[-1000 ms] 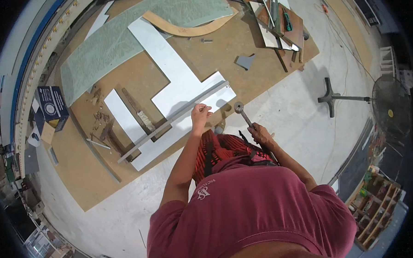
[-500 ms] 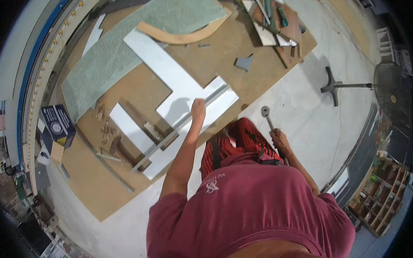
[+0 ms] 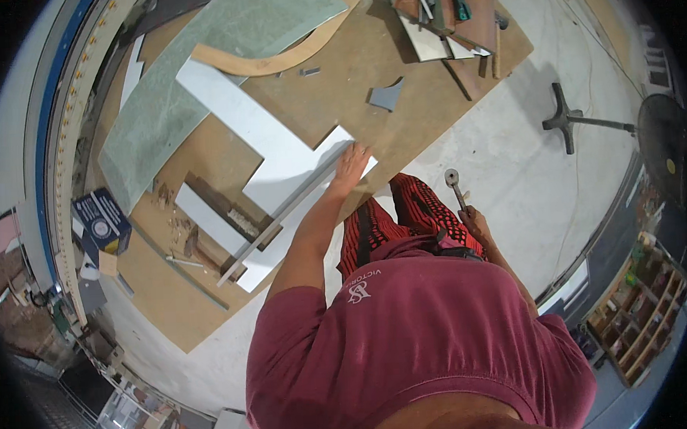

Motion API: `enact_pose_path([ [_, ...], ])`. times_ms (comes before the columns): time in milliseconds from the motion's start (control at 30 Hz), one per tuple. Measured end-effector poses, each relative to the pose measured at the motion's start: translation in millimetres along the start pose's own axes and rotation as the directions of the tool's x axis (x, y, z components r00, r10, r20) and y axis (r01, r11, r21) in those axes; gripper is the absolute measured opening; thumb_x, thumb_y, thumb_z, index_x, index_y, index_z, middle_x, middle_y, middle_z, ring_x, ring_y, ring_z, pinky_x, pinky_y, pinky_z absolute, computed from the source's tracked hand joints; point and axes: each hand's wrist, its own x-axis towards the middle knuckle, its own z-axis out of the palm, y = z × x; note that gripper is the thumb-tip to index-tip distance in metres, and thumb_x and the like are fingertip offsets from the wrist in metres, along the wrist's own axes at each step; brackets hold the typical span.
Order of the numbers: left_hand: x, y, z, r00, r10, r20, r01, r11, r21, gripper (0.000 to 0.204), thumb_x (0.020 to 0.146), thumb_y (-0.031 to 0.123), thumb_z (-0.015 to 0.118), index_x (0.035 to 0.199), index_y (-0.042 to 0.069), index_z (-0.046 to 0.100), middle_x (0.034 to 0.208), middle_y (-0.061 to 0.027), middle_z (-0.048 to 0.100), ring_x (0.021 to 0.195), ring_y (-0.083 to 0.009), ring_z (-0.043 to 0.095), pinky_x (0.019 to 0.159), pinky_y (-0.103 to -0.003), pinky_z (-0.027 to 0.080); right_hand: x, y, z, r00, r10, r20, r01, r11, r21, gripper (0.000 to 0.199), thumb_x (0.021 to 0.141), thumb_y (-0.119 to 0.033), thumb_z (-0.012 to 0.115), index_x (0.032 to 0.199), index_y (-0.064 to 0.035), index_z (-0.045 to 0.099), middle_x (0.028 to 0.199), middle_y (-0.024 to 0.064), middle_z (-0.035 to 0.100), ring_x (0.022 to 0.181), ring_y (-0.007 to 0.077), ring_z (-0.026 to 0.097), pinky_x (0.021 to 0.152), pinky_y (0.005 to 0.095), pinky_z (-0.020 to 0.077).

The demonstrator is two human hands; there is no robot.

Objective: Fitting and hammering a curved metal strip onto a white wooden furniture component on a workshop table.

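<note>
My left hand (image 3: pixel 351 167) lies over the upper right end of a long grey metal bar (image 3: pixel 301 204), its fingers stretched out across the bar and the white board beneath. The bar crosses a white cut-out board (image 3: pixel 280 170) with long arms and notches, lying on the brown worktable. Low at my right side, my right hand (image 3: pixel 474 222) is closed around the handle of a round-headed metal tool (image 3: pixel 455 185), which looks like a ratchet wrench. That tool hangs over the floor, apart from the table.
Above the board lie a green glass-like sheet (image 3: pixel 251 34) and a curved wooden strip (image 3: pixel 275 62). A grey offcut (image 3: pixel 386 95) rests nearby. Stacked panels and tools (image 3: pixel 469 17) cover the far right corner. A box (image 3: pixel 102 221) stands left; a pedestal fan (image 3: pixel 665 150) stands right.
My left hand has slid to the right along the bar, from a closed fist to outstretched fingers at its end. My right hand still holds the tool low, and the view has shifted slightly.
</note>
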Motion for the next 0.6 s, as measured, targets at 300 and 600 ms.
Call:
enact_pose_path([
  [300,30.2,-55.5,-21.0,0.995,0.072,-0.065,-0.068,0.995,0.071,0.013,0.075,0.006,0.052,0.087,0.005,0.058,0.092,-0.011,0.052,0.091,-0.0275,0.053,0.075,-0.037,0.047,35.7,-1.7,-49.8,0.986,-0.169,-0.01,0.166,0.976,-0.141,0.016,0.087,-0.017,0.048,0.094,-0.0047,0.055,0.086,0.0182,0.054,0.077,0.035,0.057,0.061,0.0427,0.0453],
  [600,35.8,-100.8,-18.1,0.997,-0.009,-0.078,0.014,0.997,0.075,0.019,0.078,0.006,0.052,0.096,0.007,0.054,0.093,-0.0099,0.052,0.089,-0.0286,0.055,0.072,-0.039,0.049,48.0,-1.3,-60.5,0.999,0.034,0.028,-0.032,0.996,-0.087,0.037,0.087,-0.035,0.048,0.087,0.0014,0.052,0.077,0.0227,0.059,0.076,0.0367,0.059,0.067,0.0439,0.044],
])
